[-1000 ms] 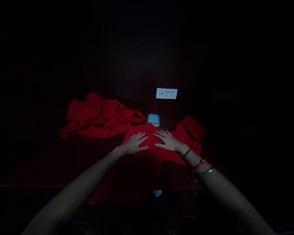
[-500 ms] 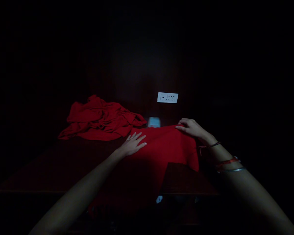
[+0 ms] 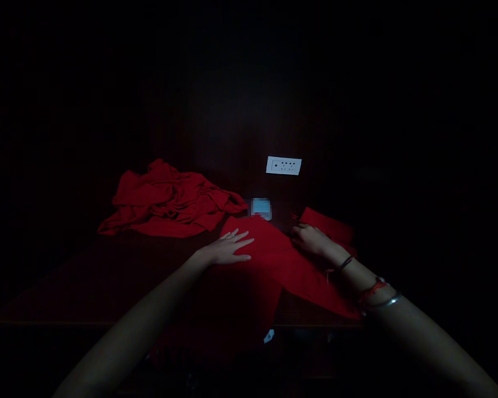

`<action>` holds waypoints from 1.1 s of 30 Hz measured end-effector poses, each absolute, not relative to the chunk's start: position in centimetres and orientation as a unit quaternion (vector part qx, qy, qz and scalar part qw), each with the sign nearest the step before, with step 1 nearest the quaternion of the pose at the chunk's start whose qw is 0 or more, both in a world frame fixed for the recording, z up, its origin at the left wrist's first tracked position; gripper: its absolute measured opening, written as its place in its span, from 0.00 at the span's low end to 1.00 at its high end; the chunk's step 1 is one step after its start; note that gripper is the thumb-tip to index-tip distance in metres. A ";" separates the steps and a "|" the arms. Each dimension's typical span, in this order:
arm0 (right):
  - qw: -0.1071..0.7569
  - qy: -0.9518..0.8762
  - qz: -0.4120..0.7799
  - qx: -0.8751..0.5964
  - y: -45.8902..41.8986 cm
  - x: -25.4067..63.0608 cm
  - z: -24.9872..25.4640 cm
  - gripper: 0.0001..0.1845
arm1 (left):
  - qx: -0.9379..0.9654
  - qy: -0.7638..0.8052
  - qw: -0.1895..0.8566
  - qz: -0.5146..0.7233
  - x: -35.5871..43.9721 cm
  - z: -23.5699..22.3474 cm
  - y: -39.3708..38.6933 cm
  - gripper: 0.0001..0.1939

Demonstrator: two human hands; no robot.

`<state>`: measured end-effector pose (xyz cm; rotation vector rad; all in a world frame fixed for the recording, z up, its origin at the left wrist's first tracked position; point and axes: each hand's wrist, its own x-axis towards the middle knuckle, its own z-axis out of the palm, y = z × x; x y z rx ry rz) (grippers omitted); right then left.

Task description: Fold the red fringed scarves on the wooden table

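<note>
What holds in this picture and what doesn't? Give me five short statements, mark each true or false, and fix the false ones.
1. The left hand lies spread on the red cloth. True.
2. A silver bangle circles the arm behind the right hand. True.
3. The left hand is clenched into a fist. False: its fingers are spread.
4. The crumpled red heap lies left of the wall socket. True.
5. The wall socket has a black plate. False: it is pale.

Head camera: up high, facing forward and down
Table [image 3: 120, 276]: close, seen down across its near edge
Wall socket [image 3: 284, 166]: farther off, ahead
</note>
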<state>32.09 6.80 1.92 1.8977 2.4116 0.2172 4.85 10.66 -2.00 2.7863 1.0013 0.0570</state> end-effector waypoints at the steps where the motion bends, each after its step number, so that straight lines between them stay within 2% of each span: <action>1: -0.006 0.797 0.059 0.601 6.7 31.5 1.5 0.22 | 0.934 0.345 0.092 0.018 4.8 -2.0 10.8 0.35; 3: -0.044 0.814 0.021 0.579 6.7 30.4 0.2 0.29 | 0.930 0.355 0.091 0.017 4.6 -2.1 11.2 0.35; 5: -0.039 0.819 -0.008 0.573 6.9 29.4 -1.2 0.32 | 0.925 0.371 0.085 0.019 4.5 -2.3 11.6 0.35; 12: 0.005 0.842 -0.032 0.538 9.7 29.7 -2.7 0.33 | 0.897 0.435 0.074 0.025 4.8 -2.3 11.0 0.37; 18: -0.008 0.863 -0.019 0.505 10.9 31.3 -2.8 0.33 | 0.924 0.363 0.116 -0.035 1.6 -1.1 9.3 0.39; 22: -0.024 0.860 0.038 0.508 10.2 30.8 -1.9 0.31 | 0.915 0.385 0.113 -0.025 -0.2 -0.7 9.3 0.33; 25: -0.095 0.852 0.095 0.505 7.6 29.3 0.1 0.26 | 0.932 0.351 0.086 0.012 -0.1 -0.7 8.9 0.29; 27: -0.126 0.855 0.065 0.498 4.9 28.0 1.3 0.23 | 0.947 0.311 0.062 0.041 0.3 -0.8 8.4 0.27; 30: -0.106 0.851 0.025 0.513 0.7 26.2 1.5 0.22 | 0.954 0.289 0.034 0.069 0.9 -1.1 7.7 0.22; 33: -0.063 0.771 0.027 0.633 -2.2 25.0 0.0 0.21 | 0.949 0.305 0.021 0.084 1.2 -1.5 7.3 0.19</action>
